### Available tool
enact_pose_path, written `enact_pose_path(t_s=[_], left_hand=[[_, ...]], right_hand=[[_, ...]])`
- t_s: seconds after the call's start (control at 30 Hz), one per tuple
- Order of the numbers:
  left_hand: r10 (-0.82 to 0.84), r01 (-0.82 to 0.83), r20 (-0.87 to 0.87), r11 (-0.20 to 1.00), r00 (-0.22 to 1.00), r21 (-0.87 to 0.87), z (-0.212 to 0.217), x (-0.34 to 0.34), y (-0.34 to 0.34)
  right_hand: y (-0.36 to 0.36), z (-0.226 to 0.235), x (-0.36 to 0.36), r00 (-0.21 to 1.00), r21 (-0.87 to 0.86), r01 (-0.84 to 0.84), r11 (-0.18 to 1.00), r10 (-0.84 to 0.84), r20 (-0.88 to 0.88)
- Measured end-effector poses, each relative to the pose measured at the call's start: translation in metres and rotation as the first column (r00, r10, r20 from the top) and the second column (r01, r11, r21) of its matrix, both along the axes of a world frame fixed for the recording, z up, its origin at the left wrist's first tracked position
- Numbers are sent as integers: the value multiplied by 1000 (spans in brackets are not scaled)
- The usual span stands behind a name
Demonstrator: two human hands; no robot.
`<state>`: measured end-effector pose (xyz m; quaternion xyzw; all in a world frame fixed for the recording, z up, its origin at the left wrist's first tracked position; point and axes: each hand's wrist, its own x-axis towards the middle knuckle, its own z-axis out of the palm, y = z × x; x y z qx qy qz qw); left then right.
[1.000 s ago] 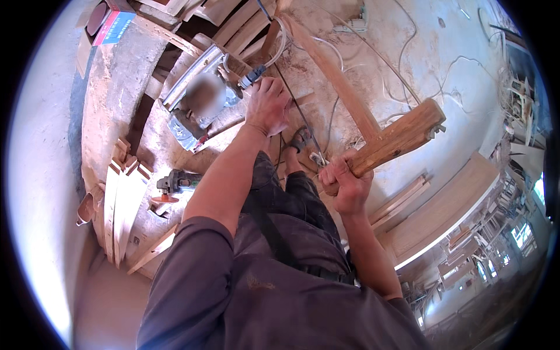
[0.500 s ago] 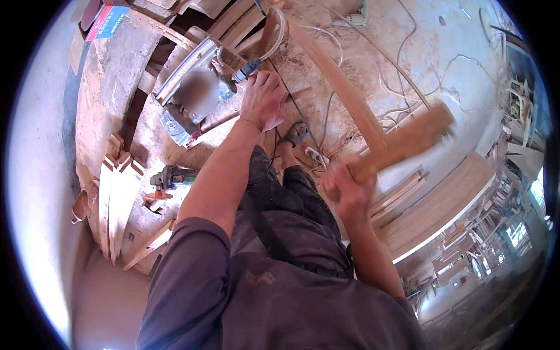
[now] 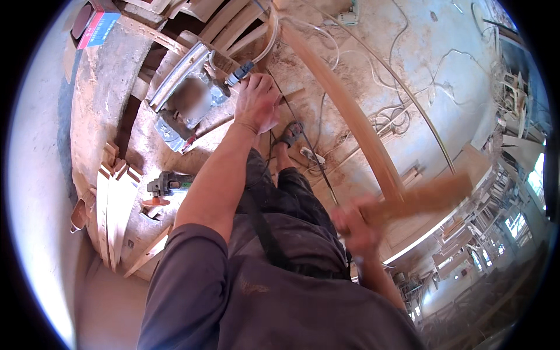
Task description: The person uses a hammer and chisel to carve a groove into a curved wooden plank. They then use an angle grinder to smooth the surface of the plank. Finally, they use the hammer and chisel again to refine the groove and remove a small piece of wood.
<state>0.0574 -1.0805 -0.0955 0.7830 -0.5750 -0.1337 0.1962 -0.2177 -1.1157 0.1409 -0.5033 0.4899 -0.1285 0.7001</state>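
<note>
We see the right hand [image 3: 357,224] wrapped around one end of a short wooden block [image 3: 429,195], a squared, pale-brown length of timber that sticks out to the right over the floor. Both hand and block are smeared by motion blur, so we cannot make out the grain, the block's edges or the single fingers; the fist looks closed about the wood.

The left hand [image 3: 256,102] reaches forward at arm's length, fingers curled down together on a small power tool [image 3: 238,74] with a blue and grey body, of which only the tip shows past the knuckles. Whether the hand grips it or merely rests on it, we cannot tell. Just left of it sits a metal jig [image 3: 184,93], dull grey, with a curved rail along its upper edge, fixed on a dusty, rounded workbench [image 3: 111,99].

Nearer to us on that bench lies an angle grinder [image 3: 166,186], dark-bodied with a reddish disc, and beside it a stack of long curved wooden slats [image 3: 114,210], smooth and light.

A long bent wooden rail [image 3: 344,105] arcs across the concrete floor [image 3: 408,70], which is coated in sawdust and crossed by thin cables. Between the arms we see dark, dusty trousers and a sandalled foot [image 3: 290,135]. The far right edge is crowded with stacked furniture frames, too small and warped to read.
</note>
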Motion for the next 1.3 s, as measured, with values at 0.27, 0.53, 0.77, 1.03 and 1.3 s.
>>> enact_pose_path(t_s=[0.27,0.53,0.77,1.03,1.3], left_hand=[[-6,5,-16,1000,1000,-19,0,-5,-8],[-4,4,-7,1000,1000,-11,-1,-4,-3],[7,-7,-2,998,1000,-57,-9,1,-11],[-1,-1,-39,998,999,-58,-5,-4,-1],[-10,8,-17,998,1000,-66,-8,7,-10]], right_hand=[[-24,-84,62,993,120,117,986,-114,-31],[5,-1,-10,994,20,104,994,-104,13],[-30,-82,78,982,144,184,972,-189,22],[5,-19,-8,987,116,160,980,-161,-1],[-45,-181,102,944,160,221,962,-170,-281]])
